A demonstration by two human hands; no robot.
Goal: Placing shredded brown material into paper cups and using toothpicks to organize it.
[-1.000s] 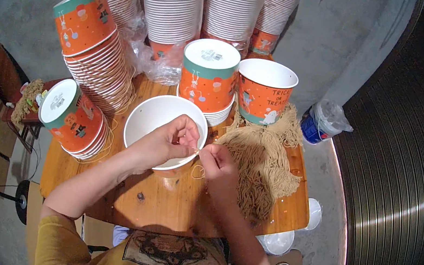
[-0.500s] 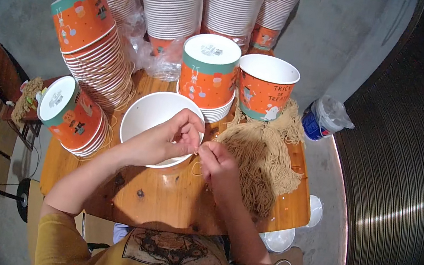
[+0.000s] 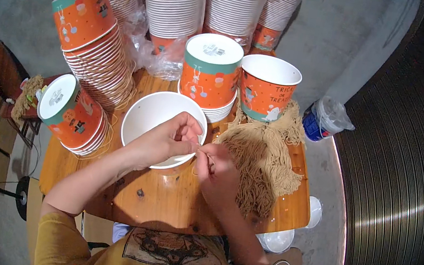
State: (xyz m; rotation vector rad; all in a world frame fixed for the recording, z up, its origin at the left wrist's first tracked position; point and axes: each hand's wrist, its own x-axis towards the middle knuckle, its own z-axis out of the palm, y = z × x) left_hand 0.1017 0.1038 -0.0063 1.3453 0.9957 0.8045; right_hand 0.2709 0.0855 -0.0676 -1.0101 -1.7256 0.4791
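Note:
My left hand (image 3: 170,140) reaches over the near right rim of a white-lined paper bucket (image 3: 141,113), its thumb and forefinger pinched together. Close against it, my right hand (image 3: 217,177) is closed too, with its fingertips meeting the left ones. Between them runs a thin tan cord (image 3: 195,169), mostly hidden by the fingers. The bucket stands upright, mouth up, on the wooden table (image 3: 146,205). To the right of my right hand lies a heap of tan cords (image 3: 259,164).
Behind stand an upside-down orange bucket stack (image 3: 208,85) and an upright orange bucket (image 3: 268,89). On the left lean a tall corded bucket stack (image 3: 95,52) and a shorter stack (image 3: 72,114). Tall wrapped stacks (image 3: 171,3) line the back. A blue pail (image 3: 323,119) is beyond the right edge.
Both hands stay at the bucket's near right rim. My right hand has turned and its fingers have curled in more. The view has shifted slightly.

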